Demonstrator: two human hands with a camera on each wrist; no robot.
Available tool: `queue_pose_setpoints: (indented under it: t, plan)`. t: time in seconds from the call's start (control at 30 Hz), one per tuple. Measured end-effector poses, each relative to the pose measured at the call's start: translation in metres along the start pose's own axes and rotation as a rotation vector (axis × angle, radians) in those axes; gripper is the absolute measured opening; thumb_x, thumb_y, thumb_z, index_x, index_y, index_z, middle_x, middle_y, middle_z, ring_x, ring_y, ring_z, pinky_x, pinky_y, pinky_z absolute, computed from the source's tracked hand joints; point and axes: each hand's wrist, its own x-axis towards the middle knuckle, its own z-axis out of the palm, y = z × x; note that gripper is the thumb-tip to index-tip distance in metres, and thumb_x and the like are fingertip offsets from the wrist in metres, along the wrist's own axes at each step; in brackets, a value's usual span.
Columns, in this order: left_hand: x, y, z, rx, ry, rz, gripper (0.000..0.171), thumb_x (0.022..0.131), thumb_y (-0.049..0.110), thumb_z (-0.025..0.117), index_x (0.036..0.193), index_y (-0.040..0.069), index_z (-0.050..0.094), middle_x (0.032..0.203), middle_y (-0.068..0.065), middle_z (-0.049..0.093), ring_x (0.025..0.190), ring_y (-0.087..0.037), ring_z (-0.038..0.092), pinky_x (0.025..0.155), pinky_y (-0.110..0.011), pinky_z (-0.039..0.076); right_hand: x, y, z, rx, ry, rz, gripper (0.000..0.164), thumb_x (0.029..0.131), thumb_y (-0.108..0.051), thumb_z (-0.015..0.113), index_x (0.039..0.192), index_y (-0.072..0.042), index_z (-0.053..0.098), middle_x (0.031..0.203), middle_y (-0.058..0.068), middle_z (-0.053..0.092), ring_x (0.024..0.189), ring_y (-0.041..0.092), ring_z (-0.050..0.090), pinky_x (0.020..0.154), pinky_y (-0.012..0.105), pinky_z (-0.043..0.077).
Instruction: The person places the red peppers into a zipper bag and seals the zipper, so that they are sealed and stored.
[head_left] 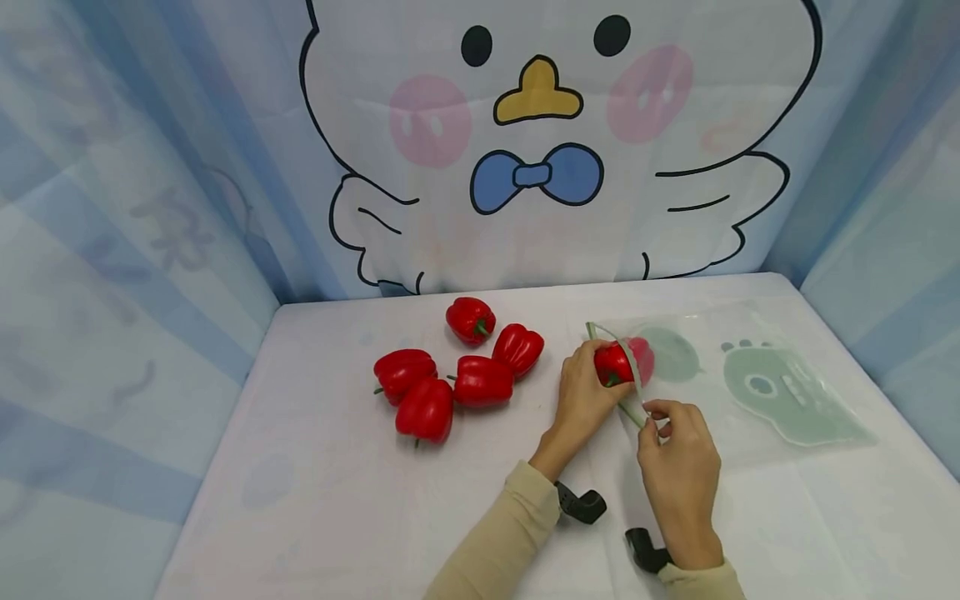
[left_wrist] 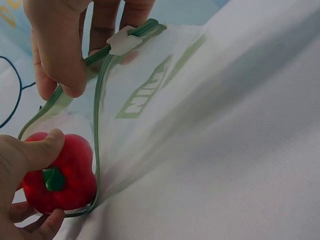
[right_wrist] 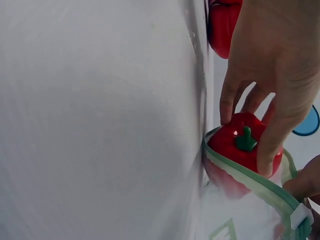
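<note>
My left hand (head_left: 583, 390) grips a red bell pepper (left_wrist: 70, 175) with a green stem, thumb on one side and fingers on the other. The pepper sits partly inside the mouth of a clear zip bag (head_left: 817, 333), its far part showing through the film. Green zip strips edge the bag's mouth and bow apart around the pepper. With thumb and fingers, my right hand (head_left: 681, 462) pinches the near end of that edge, beside a white slider (left_wrist: 124, 41). Green cartoon prints (head_left: 787, 392) mark the bag, which lies flat toward the right.
Several more red bell peppers (head_left: 425, 410) lie grouped on the white-covered table (head_left: 300, 517), left of my hands. A curtain (head_left: 525, 242) with a cartoon bird stands along the table's back edge. Dark wrist devices (head_left: 583, 505) hang beneath both wrists.
</note>
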Motion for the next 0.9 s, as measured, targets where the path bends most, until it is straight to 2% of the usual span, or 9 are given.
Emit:
queue_pose_setpoints:
  t: [0.27, 0.4, 0.53, 0.73, 0.9]
  plan:
    - [0.007, -0.008, 0.007, -0.066, -0.035, 0.032, 0.06, 0.086, 0.016, 0.086, 0.139, 0.014, 0.058, 0.136, -0.007, 0.067, 0.124, -0.02, 0.061, 0.103, -0.025, 0.053, -0.001, 0.001, 0.002, 0.016, 0.011, -0.01, 0.019, 0.083, 0.012, 0.068, 0.097, 0.001, 0.075, 0.087, 0.015, 0.067, 0.069, 0.024, 0.059, 0.055, 0.033, 0.043]
    - [0.009, -0.01, 0.008, -0.11, -0.058, 0.053, 0.057, 0.088, 0.012, 0.084, 0.14, 0.013, 0.061, 0.131, -0.007, 0.068, 0.112, -0.011, 0.062, 0.092, -0.016, 0.054, -0.002, 0.001, 0.002, 0.018, 0.008, -0.006, 0.018, 0.084, 0.01, 0.068, 0.097, 0.0, 0.075, 0.088, 0.015, 0.067, 0.069, 0.024, 0.059, 0.055, 0.029, 0.042]
    - [0.012, -0.009, 0.009, -0.165, -0.069, 0.072, 0.056, 0.088, 0.006, 0.082, 0.14, 0.011, 0.063, 0.127, -0.009, 0.068, 0.1, -0.007, 0.064, 0.081, -0.009, 0.054, -0.002, 0.001, 0.002, 0.022, 0.007, -0.009, 0.018, 0.085, 0.01, 0.068, 0.098, 0.0, 0.075, 0.088, 0.015, 0.068, 0.069, 0.024, 0.06, 0.056, 0.019, 0.038]
    - [0.013, -0.006, 0.012, -0.261, -0.097, 0.075, 0.056, 0.088, -0.006, 0.078, 0.141, 0.005, 0.064, 0.134, -0.014, 0.065, 0.118, -0.017, 0.067, 0.081, -0.008, 0.055, -0.002, 0.002, 0.002, 0.029, 0.002, -0.006, 0.019, 0.084, 0.011, 0.069, 0.099, 0.0, 0.075, 0.088, 0.015, 0.068, 0.068, 0.024, 0.06, 0.058, 0.012, 0.034]
    - [0.014, -0.005, 0.013, -0.266, -0.096, 0.065, 0.054, 0.087, -0.007, 0.077, 0.139, 0.005, 0.065, 0.134, -0.015, 0.065, 0.12, -0.018, 0.066, 0.083, -0.007, 0.054, -0.002, 0.003, 0.003, 0.023, -0.014, 0.012, 0.021, 0.085, 0.009, 0.069, 0.102, -0.001, 0.074, 0.089, 0.014, 0.069, 0.07, 0.024, 0.062, 0.06, 0.009, 0.033]
